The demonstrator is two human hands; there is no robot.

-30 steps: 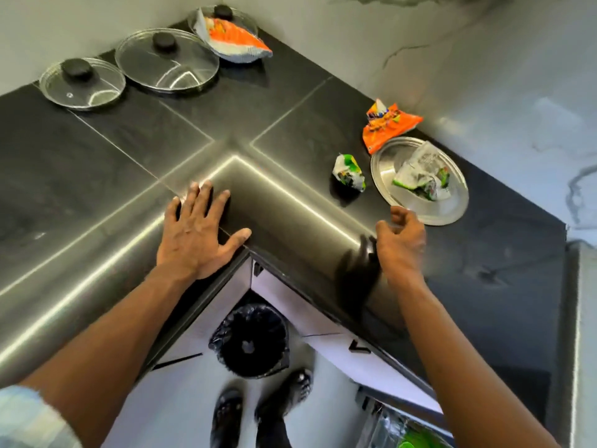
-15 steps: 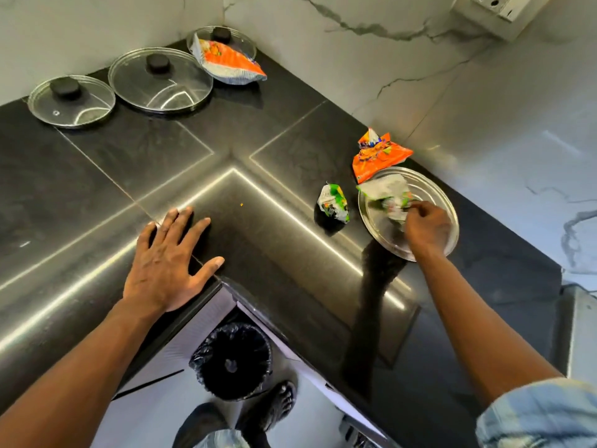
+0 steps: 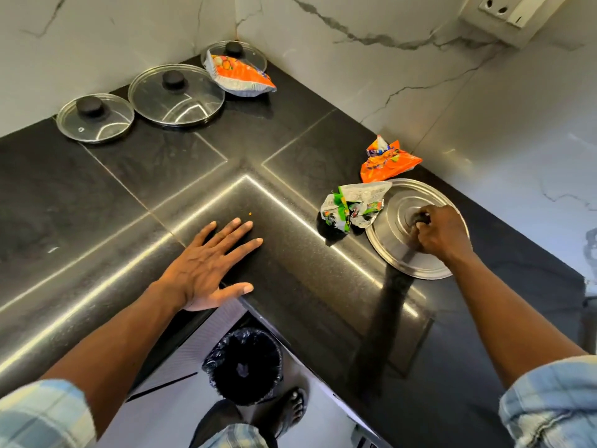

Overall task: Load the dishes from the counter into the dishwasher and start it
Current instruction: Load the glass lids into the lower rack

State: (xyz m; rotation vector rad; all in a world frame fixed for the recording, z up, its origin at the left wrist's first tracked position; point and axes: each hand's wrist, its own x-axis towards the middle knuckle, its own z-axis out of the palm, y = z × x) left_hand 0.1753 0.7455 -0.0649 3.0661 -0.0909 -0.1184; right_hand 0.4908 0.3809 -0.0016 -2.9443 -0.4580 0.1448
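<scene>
Head view: right hand (image 3: 443, 233) grips steel lid (image 3: 395, 255); left hand (image 3: 206, 270) splayed on counter (image 3: 300, 286).

Home kitchen — countertop (image 3: 135, 195), pot lids (image 3: 176, 95).

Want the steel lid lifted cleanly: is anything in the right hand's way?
No: the right hand grips the steel lid by its knob. Only the crumpled green wrapper lies over its left rim.

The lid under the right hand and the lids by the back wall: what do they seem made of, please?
The steel lid looks like brushed metal: grey sheen, concentric rings. The glass lids seem clear glass with metal rims; the counter shows through them.
</scene>
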